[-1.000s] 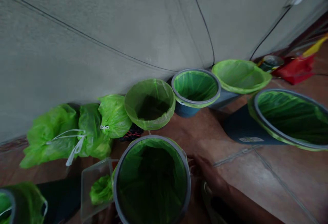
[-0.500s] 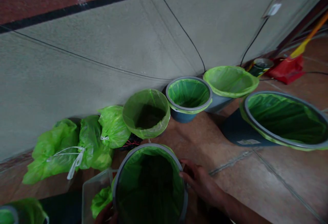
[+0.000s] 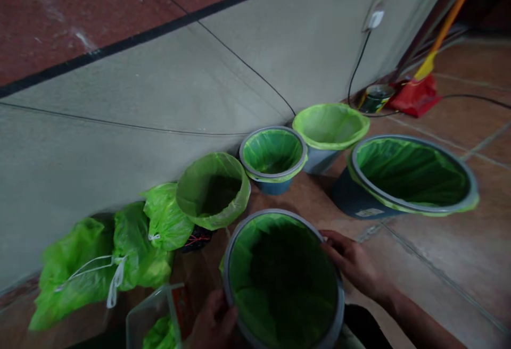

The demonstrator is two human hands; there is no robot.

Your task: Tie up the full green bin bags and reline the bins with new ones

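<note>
A round trash bin with a grey rim [image 3: 275, 213] stands in front of me at the bottom of the view, lined with a green plastic bag [image 3: 287, 285]. The inside looks dark, and its bottom cannot be made out. My right hand [image 3: 349, 258] is closed on the rim at the right side, fingers bent over its edge. On the opposite side my left hand [image 3: 215, 317] holds the lower left of the rim; it is dim and partly cut off. Near my left hand sits a clear plastic container [image 3: 149, 312] with crumpled green bags [image 3: 162, 333] in it.
Along the wall stand several lined bins: one with a loose liner [image 3: 213, 189], a small blue one [image 3: 275, 187], and a pale one [image 3: 319, 160]. A larger bin [image 3: 359, 194] is at right. Tied green bags [image 3: 75, 269] lie left. A red dustpan [image 3: 417, 96] stands far right.
The bin and both hands now appear farther right in the view, and more of my left hand shows. The background has shifted left and tilted as the camera turned.
</note>
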